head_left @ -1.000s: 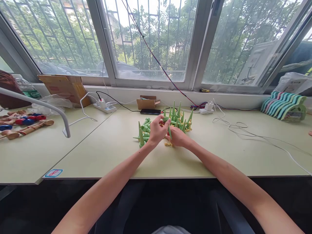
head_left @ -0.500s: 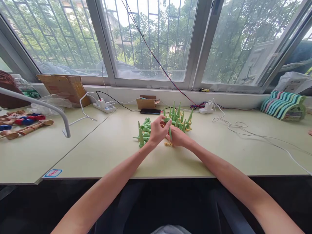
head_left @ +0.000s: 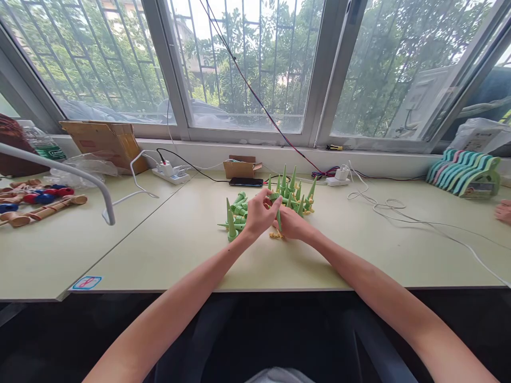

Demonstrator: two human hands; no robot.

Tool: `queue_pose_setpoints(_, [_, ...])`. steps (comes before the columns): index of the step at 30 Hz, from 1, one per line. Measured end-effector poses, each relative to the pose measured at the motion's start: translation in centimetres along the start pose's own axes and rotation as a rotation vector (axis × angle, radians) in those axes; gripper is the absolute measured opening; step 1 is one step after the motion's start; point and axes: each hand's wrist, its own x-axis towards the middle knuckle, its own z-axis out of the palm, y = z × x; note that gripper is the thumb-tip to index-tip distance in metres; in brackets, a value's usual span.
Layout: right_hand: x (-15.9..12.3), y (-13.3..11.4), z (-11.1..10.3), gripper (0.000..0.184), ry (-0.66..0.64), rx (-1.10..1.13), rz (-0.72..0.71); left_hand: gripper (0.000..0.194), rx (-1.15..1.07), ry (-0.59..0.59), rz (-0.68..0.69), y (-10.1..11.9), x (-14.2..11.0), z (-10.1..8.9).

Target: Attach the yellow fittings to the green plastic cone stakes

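Note:
My left hand (head_left: 258, 214) and my right hand (head_left: 293, 224) meet over a heap of green cone-shaped plastic spikes (head_left: 289, 191) in the middle of the pale green table (head_left: 179, 244). Both hands are closed around one green spike (head_left: 278, 215) that points down between them. More green spikes (head_left: 235, 213) lie to the left of my left hand. Small yellow parts (head_left: 275, 234) lie on the table under my hands.
A phone (head_left: 246, 182) and a small cardboard box (head_left: 240, 167) lie behind the heap. A power strip (head_left: 171, 174), cables (head_left: 399, 210), a flat cardboard box (head_left: 106, 141), wooden toys (head_left: 35, 199) and coloured hangers (head_left: 463, 173) stand around. Another person's hand (head_left: 503, 211) shows at the right edge.
My hands stay over the heap with small finger movements on the spike. Another person's hand has come further into view at the right edge.

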Motion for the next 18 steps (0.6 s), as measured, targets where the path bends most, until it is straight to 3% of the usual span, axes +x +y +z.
queue_pose_setpoints(11, [0.2, 0.9, 0.5, 0.030, 0.067, 0.064, -0.095, 0.024, 0.014, -0.002, -0.002, 0.1, 0.0, 0.0])
queue_pose_setpoints(18, [0.3, 1.1, 0.5, 0.024, 0.071, 0.078, -0.085, 0.024, 0.021, -0.003, 0.000, 0.0, 0.0, 0.0])
